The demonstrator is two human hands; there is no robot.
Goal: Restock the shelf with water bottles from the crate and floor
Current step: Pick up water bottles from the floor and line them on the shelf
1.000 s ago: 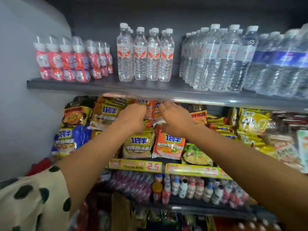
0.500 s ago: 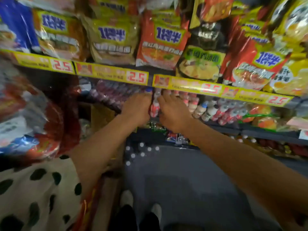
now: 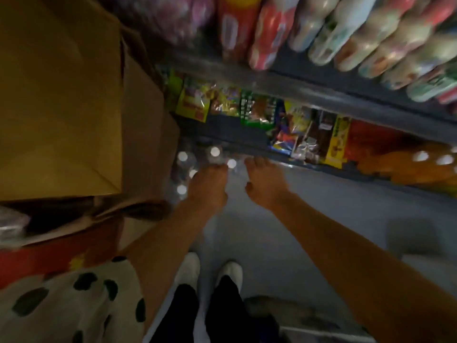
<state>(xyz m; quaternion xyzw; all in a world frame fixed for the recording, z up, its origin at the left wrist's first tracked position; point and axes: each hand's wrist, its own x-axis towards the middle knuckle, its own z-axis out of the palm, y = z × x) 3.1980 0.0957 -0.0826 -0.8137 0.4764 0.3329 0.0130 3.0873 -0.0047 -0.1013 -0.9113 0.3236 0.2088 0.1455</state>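
Observation:
Several clear water bottles (image 3: 197, 167) with white caps stand on the grey floor at the foot of the shelf, seen from above and blurred. My left hand (image 3: 209, 183) hangs just over the near bottles, fingers pointing down among the caps. My right hand (image 3: 264, 181) is beside it on the right, a little apart, over one cap. Neither hand plainly holds a bottle; the fingertips are blurred.
A brown cardboard box (image 3: 61, 100) stands close on the left, a red carton (image 3: 49, 258) beneath it. The bottom shelf (image 3: 247, 142) carries snack packets; small drink bottles (image 3: 346, 33) sit on the shelf above. My white shoes (image 3: 210, 271) stand on the grey floor (image 3: 321, 219).
My view has dropped from the top shelf of water bottles down to the floor. Both hands have gone down together from the noodle shelf to the bottles on the floor.

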